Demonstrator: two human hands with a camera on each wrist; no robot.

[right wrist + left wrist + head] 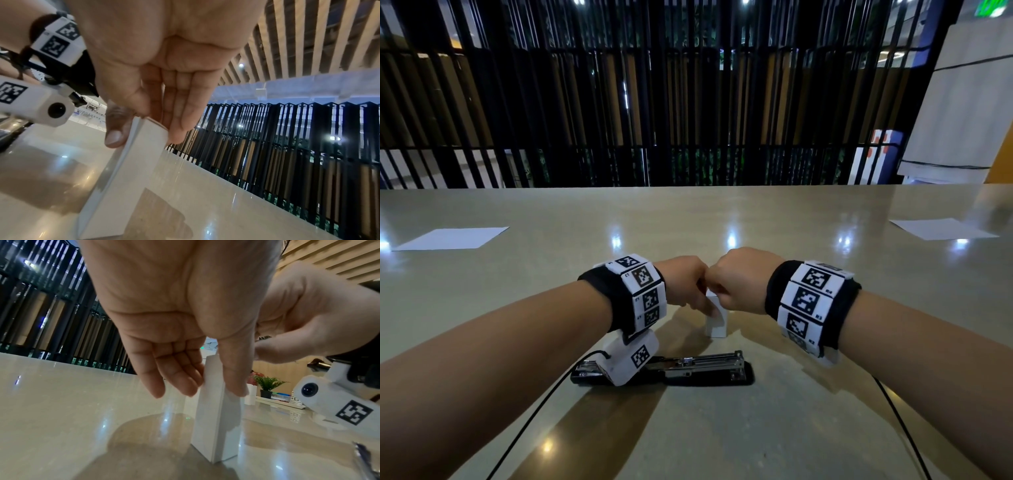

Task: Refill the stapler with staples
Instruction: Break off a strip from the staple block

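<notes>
From the head camera, both forearms reached in from the bottom corners and met at the centre of the frame over a glossy beige table (825,212). A small white box (717,325) stood upright there. The left hand (683,281) pinched its side between thumb and fingers, and the right hand (739,277) gripped its top. Just below, nearer the viewer, the stapler (705,368) lay opened flat, its metal rail exposed. A sheet of paper (453,238) lay at the left edge and another sheet (941,229) at the right.

From the left wrist camera, the thumb and fingers pinched the upright box (213,426) at centre frame.

From the right wrist camera, the right hand's fingers (185,113) curled over the box's top edge, centre frame.
</notes>
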